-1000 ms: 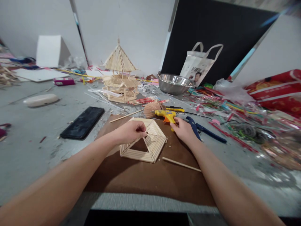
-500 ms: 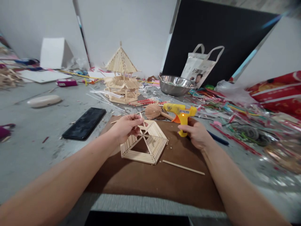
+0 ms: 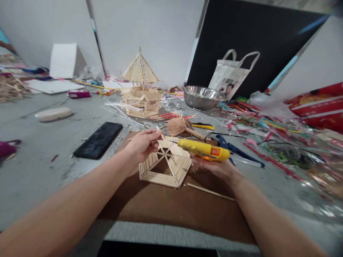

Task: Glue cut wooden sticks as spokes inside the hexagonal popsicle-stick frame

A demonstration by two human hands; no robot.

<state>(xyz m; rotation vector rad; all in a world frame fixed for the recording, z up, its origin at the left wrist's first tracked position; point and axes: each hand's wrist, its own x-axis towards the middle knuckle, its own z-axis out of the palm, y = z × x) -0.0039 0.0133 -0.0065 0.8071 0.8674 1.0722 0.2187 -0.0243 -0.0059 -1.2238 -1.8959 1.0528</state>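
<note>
Between the thumb and fingers of my left hand (image 3: 143, 144) is a thin wooden stick (image 3: 160, 132), held over the far left side of a six-sided stick roof frame (image 3: 158, 178). My right hand (image 3: 214, 167) is wrapped round a yellow hot glue gun (image 3: 203, 149). The glue gun lies on its side in the air, its metal nozzle pointing left, close to the held stick. Rows of sticks fill several panels of the frame; the front one has an open gap. A loose stick (image 3: 210, 191) lies on the brown board (image 3: 150, 207) beneath.
Behind stands a stick pavilion model (image 3: 140, 85), with a steel bowl (image 3: 205, 98) to its right. A phone (image 3: 98, 140) lies left of the board. Blue-handled pliers (image 3: 238, 150), a yellow cutter knife (image 3: 203, 126) and a brown fan-shaped piece (image 3: 178, 126) lie beyond the frame.
My right hand has brought the glue gun left and lower, turning it from upright onto its side, so its nozzle is near the stick. My left hand stays almost in place.
</note>
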